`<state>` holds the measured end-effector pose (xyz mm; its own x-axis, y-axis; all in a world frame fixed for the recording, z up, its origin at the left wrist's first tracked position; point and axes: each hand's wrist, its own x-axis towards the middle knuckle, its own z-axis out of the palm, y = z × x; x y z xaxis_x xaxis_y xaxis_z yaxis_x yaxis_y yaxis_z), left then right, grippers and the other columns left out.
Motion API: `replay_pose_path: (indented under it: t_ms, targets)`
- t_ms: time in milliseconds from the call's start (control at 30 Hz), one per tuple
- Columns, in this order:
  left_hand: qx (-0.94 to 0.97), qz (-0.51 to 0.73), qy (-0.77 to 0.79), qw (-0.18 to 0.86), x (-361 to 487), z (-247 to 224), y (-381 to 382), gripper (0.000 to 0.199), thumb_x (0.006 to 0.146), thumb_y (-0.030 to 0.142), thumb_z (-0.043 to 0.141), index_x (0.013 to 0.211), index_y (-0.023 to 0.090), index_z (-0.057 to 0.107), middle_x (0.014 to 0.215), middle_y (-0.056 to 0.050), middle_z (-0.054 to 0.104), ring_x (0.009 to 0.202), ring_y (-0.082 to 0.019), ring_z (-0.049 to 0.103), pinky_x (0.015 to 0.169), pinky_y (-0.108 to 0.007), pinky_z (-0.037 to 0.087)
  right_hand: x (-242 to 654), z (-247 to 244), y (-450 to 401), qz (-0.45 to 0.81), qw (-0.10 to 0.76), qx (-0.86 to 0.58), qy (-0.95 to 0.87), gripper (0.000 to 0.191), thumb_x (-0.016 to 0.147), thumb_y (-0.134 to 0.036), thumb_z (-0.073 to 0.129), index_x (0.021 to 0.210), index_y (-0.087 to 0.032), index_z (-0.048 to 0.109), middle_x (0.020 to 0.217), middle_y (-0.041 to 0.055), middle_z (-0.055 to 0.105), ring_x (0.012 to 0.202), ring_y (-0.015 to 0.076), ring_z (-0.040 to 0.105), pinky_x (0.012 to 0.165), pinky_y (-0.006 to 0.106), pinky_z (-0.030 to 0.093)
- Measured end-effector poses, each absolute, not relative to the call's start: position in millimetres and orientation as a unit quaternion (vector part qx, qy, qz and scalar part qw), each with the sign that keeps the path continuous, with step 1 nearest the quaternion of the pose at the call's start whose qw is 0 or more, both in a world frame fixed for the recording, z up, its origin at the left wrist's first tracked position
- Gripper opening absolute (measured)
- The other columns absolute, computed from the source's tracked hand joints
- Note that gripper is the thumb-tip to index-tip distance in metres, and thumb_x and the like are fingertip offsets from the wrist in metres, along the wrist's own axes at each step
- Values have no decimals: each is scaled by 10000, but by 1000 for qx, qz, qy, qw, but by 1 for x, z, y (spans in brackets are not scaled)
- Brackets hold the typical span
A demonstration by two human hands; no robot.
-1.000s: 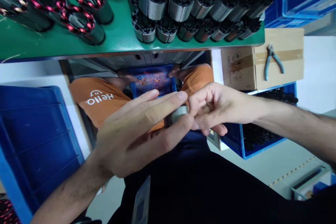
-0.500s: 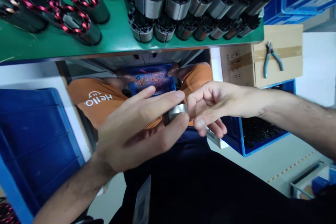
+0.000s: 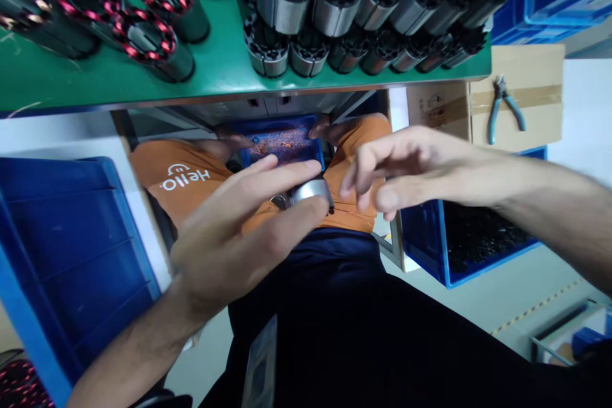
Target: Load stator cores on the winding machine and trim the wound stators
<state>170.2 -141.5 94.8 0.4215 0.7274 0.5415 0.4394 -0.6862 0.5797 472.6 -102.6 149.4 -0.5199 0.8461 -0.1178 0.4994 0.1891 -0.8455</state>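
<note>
My left hand (image 3: 239,229) holds a short silver motor stator core (image 3: 310,190) between thumb and fingers, above my lap. Black edging shows at the core's right end, and a thin loop sticks out on its left. Part of the core is hidden behind the thumb. To the right, my right hand (image 3: 406,172) is apart from the core, with its fingers loosely curled and spread and nothing visible in them.
Stacked stator cores (image 3: 335,9) and several cores with pink windings (image 3: 148,38) stand on the green table (image 3: 220,80). Blue-handled cutters (image 3: 504,108) lie on a cardboard box (image 3: 540,83). Blue bins stand left (image 3: 71,255) and right (image 3: 425,242); a blue tray (image 3: 287,140) with copper-coloured scraps is below.
My right hand has come away from the core and moved right and slightly up. The core now shows more of its side in my left hand. The view has shifted a little.
</note>
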Motion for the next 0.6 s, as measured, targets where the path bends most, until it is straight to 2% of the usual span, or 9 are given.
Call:
replay_pose_path:
  t_ms: [67,167,233,267,333,367,433,500,600]
  targets:
    - [840,417,327,120,171,95,-145,294,1098,84,868,1295,302,855,1466,20,907,1317,-225,912,1326,-423,719,463,145,-104,460,200,-460,-733,398,1145,-729,827,1234,-342,850,1056,23,790,1067,231,806,809,317,666]
    - [830,406,355,143,176,97,-147,269,1096,167,890,1322,304,841,1366,22,935,1198,-228,939,1296,-427,736,452,143,-106,464,193,-460,-732,383,1130,-704,867,1241,-338,852,1031,6,776,1047,212,792,835,308,657]
    - [815,360,408,198,178,99,-146,338,1062,299,941,1382,314,833,1297,7,945,1134,-281,949,1163,-463,801,452,146,-105,460,171,-441,-752,283,1171,-594,841,1116,-316,851,920,-12,728,929,174,748,799,286,622]
    - [807,345,419,233,179,99,-145,377,1042,341,947,1398,312,829,1250,3,946,1075,-287,951,1059,-442,824,454,148,-104,459,157,-427,-763,270,1189,-511,815,1020,-301,834,850,-22,687,848,153,705,766,276,595]
    - [790,342,421,285,178,100,-141,380,1028,326,928,1392,297,825,1177,11,941,971,-248,939,901,-354,812,461,155,-97,459,145,-396,-782,320,1147,-377,843,852,-279,767,755,-36,619,722,129,610,681,272,533]
    - [781,354,417,300,177,99,-140,360,1038,291,915,1386,295,820,1180,19,940,974,-227,935,893,-324,800,465,158,-92,464,148,-393,-780,338,1099,-348,897,808,-275,742,743,-40,617,686,126,576,638,278,509]
    - [779,390,400,285,172,96,-139,358,1058,226,918,1391,311,819,1282,18,942,1102,-225,937,1037,-349,800,470,164,-83,503,161,-410,-744,358,997,-371,1030,799,-275,748,782,-35,679,665,128,583,573,283,498]
    - [796,412,387,218,169,91,-141,347,1069,195,937,1366,339,830,1402,10,927,1226,-248,928,1212,-455,778,472,166,-77,583,162,-435,-667,367,940,-454,1108,858,-263,806,848,-14,765,688,138,667,553,266,544]
    - [813,426,374,133,171,87,-145,280,1071,139,936,1244,337,839,1412,30,924,1168,-233,941,1245,-520,779,469,162,-80,729,101,-398,-547,372,1006,-523,1061,959,-216,855,878,10,850,685,139,765,593,237,636]
